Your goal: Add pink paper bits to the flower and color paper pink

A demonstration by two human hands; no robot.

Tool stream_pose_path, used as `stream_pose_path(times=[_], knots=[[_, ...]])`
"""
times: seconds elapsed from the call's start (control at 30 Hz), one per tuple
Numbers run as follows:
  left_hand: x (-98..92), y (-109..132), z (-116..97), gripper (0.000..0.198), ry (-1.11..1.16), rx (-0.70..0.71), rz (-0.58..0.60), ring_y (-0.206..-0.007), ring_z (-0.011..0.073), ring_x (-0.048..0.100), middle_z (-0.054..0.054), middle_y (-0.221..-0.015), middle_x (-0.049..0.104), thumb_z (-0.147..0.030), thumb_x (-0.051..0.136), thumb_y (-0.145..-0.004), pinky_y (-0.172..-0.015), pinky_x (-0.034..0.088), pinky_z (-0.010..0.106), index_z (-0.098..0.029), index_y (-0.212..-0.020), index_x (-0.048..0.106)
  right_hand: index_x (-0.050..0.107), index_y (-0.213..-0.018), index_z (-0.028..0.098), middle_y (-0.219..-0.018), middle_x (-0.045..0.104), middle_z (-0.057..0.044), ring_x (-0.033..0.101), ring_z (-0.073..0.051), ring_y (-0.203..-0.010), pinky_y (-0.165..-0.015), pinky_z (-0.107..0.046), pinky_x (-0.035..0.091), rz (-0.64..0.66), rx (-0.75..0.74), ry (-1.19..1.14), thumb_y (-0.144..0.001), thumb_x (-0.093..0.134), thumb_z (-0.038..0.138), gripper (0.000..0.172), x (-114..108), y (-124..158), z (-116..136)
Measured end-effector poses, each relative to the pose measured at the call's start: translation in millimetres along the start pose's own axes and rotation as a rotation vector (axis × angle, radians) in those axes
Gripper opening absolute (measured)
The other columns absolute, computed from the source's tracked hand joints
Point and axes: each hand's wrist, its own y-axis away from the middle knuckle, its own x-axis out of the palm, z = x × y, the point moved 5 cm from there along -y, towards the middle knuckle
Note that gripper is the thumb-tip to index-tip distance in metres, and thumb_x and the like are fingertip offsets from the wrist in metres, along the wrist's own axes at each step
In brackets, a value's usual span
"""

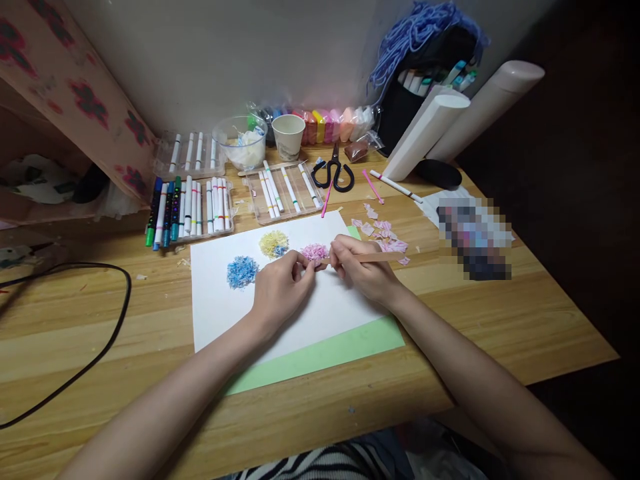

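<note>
A white paper sheet point(220, 300) lies on a green sheet point(325, 353) on the wooden table. On the white sheet sit three small heaps of paper shreds: blue point(242, 272), yellow point(273, 244) and pink point(314, 252). My left hand point(280, 287) rests on the sheet with fingers pinched together just below the pink heap; what they pinch is too small to name. My right hand point(363, 267) is closed on a thin wooden stick point(385, 256), whose tip points toward the pink heap and my left fingertips.
Pink paper scraps point(383, 233) lie right of the sheet. Behind are marker trays point(190, 207), a clear tray of pens point(285, 190), black scissors point(334, 173), a paper cup point(289, 136), a plastic bowl point(243, 141), clay packets point(325, 125) and white tubes point(425, 133). A black cable point(107, 333) loops at left.
</note>
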Motion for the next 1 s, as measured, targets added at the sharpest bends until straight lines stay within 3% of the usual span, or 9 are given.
stream_pose_path(times=[0.13,0.37,1.0], knots=[[3.2,4.1,-7.1,0.019,0.073,0.123,0.051,-0.049,0.0088,0.044,-0.005,-0.053,0.051,-0.034,0.054,-0.086,-0.052,0.030,0.022,-0.018,-0.081,0.063,0.049,-0.060,0.019,-0.047,0.043,0.004,0.039,-0.009,-0.042,-0.046,-0.025,0.030,-0.106,-0.062,-0.117,-0.098,0.033,0.041,0.047,-9.9,2.8,1.2],[2.5,0.7,0.6,0.016,0.089,-0.023,-0.010,-0.050,0.0093,0.045,-0.005,-0.054,0.050,-0.029,0.055,-0.084,-0.053,0.031,0.022,-0.018,-0.073,0.058,0.051,-0.062,0.019,-0.048,0.044,0.004,0.041,-0.009,-0.045,-0.048,-0.024,0.032,-0.060,-0.017,-0.071,-0.098,0.034,0.042,0.046,-2.7,0.8,-3.5],[2.7,0.1,-0.9,0.014,-0.031,-0.031,-0.026,-0.051,0.0112,0.047,-0.003,-0.057,0.054,-0.029,0.053,-0.084,-0.053,0.029,0.023,-0.018,-0.075,0.056,0.050,-0.067,0.019,-0.056,0.048,0.004,0.046,-0.010,-0.053,-0.056,-0.025,0.035,-0.002,0.044,0.059,-0.096,0.037,0.044,0.041,10.6,-2.8,-10.4]])
